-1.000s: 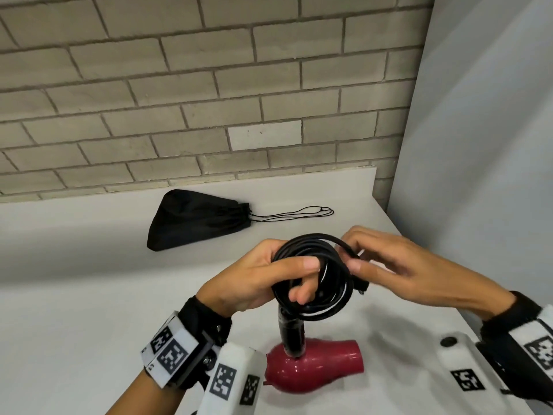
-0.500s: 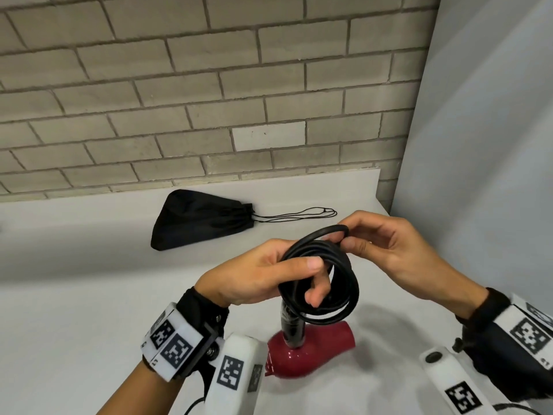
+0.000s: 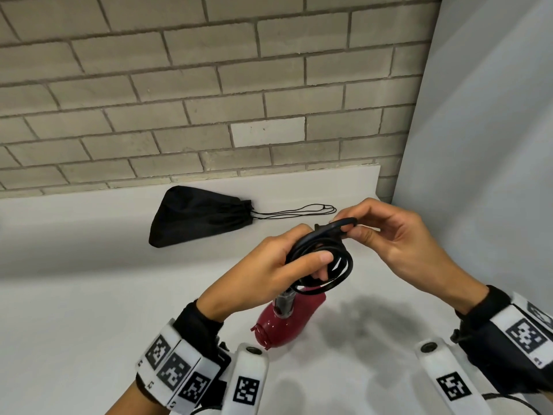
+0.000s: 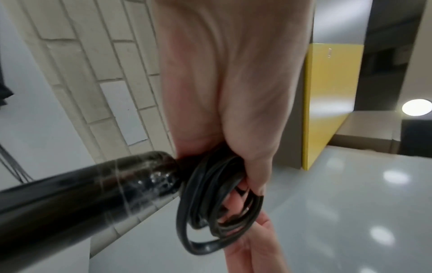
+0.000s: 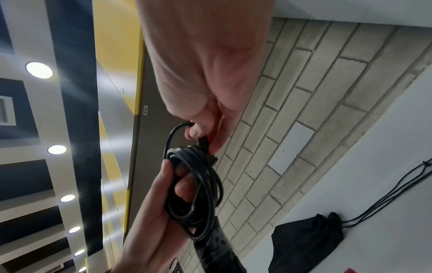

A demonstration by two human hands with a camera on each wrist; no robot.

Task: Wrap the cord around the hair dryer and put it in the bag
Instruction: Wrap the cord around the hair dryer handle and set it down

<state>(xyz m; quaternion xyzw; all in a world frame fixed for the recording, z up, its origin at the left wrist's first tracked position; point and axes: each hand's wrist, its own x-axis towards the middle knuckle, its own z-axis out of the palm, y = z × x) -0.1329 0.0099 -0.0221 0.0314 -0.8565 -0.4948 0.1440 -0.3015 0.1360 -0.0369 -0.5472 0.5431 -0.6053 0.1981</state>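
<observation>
Head view: left hand (image 3: 263, 274) grips the coiled cord (image 3: 324, 262) atop the black handle, red hair dryer (image 3: 288, 320) hanging over the counter (image 3: 74, 310); right hand (image 3: 398, 238) pinches the top loop. Black bag (image 3: 199, 218) lies near the counter's back edge, drawstrings trailing right.

Left wrist view: handle (image 4: 93, 194) close up, coil under the thumb.

Right wrist view: fingertips (image 5: 195, 132) pinch the cord end; bag (image 5: 306, 243) behind.

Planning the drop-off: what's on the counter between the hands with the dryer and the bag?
Nothing but bare white counter lies between the left hand and the black bag, seen in the head view.
</observation>
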